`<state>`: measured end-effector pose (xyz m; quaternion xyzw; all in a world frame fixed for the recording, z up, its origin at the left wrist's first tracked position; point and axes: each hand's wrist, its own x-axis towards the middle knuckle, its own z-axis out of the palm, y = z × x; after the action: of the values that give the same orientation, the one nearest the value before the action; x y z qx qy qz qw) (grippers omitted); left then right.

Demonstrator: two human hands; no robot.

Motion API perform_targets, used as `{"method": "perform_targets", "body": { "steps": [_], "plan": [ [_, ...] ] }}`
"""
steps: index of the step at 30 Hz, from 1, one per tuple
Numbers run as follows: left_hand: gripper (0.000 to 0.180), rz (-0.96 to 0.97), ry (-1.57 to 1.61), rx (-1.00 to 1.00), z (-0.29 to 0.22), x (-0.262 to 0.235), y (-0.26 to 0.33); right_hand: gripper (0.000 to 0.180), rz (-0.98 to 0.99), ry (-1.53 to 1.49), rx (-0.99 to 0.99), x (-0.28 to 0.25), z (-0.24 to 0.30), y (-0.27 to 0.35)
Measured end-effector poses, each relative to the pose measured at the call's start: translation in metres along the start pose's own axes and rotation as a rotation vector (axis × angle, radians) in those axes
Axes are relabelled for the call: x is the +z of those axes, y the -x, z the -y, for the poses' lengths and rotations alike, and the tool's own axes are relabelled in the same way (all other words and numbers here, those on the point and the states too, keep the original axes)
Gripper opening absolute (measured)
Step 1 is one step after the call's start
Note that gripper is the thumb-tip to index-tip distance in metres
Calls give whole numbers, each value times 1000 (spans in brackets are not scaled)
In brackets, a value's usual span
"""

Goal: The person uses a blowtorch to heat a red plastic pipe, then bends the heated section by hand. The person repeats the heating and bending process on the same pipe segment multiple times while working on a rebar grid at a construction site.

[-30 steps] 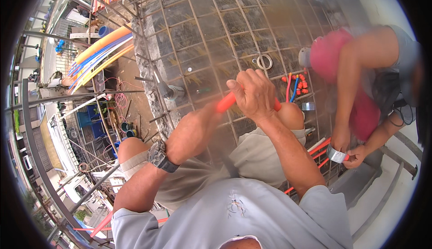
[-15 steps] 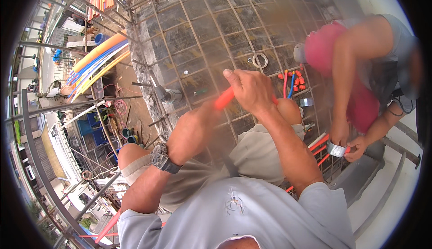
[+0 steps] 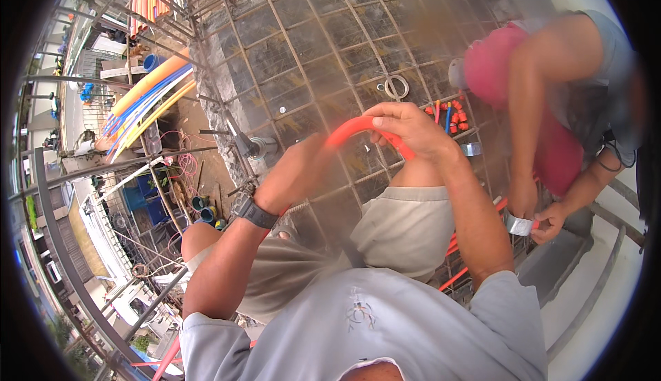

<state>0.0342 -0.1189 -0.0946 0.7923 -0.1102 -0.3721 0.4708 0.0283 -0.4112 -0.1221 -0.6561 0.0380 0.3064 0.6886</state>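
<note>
An orange-red plastic conduit pipe (image 3: 351,128) arches between my two hands above the rebar grid. My left hand (image 3: 292,171), with a dark watch on its wrist, is closed round the pipe's left part; its fingers are partly blurred. My right hand (image 3: 416,129) grips the pipe near its right side, thumb and fingers pressed on it, and the pipe's end slopes down toward my right knee. The pipe's far left course is hidden behind my left hand and forearm.
A co-worker in a red cap (image 3: 490,64) crouches at the right, holding a silver metal piece (image 3: 520,225). Orange fittings (image 3: 460,116) and a cream-coloured ring (image 3: 396,87) lie on the rebar grid (image 3: 313,57). Beyond the slab's rough edge, coloured pipes (image 3: 148,95) lie in a bundle.
The pipe now curves in an arch where it looked straighter before. My right hand has shifted right and slightly down, with more pipe showing between the hands. My left hand has lifted slightly.
</note>
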Motion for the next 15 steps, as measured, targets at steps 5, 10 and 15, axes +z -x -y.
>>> {"method": "perform_targets", "body": {
  "steps": [5,10,15],
  "plan": [
    [39,-149,-244,134,-20,13,-19,33,-53,142,-39,7,0,6],
    [32,-231,-336,231,-31,22,-29,32,-115,290,-107,14,3,12],
    [31,-226,-343,188,-35,23,-29,29,-146,352,-119,19,12,17]
  ]
}}
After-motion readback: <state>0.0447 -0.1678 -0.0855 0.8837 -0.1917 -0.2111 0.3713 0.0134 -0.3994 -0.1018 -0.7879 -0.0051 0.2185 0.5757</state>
